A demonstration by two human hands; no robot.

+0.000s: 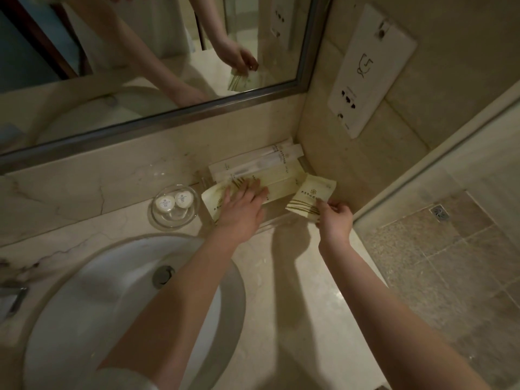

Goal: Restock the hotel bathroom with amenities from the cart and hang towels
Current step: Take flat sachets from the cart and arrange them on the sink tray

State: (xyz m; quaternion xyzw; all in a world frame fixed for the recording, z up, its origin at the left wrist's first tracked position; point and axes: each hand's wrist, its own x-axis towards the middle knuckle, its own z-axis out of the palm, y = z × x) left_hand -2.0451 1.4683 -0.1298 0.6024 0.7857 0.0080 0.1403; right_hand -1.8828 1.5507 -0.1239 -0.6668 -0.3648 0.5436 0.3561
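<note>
Several pale amenity packets lie in the back right corner of the marble counter (295, 277). My left hand (243, 204) lies flat with straight fingers on a cream packet (213, 199) with green stripes. My right hand (334, 218) pinches the near edge of another cream packet (311, 195) bearing a gold emblem, held tilted just above the counter. Long white toothbrush sleeves (253, 166) lie behind, against the wall. A glass dish (174, 209) to the left holds two small round soaps.
A white round sink (84, 319) with a metal drain fills the lower left. A framed mirror (168, 116) runs along the back wall. A white socket panel (371, 68) is on the right wall. A glass shower partition (422, 175) borders the counter's right side.
</note>
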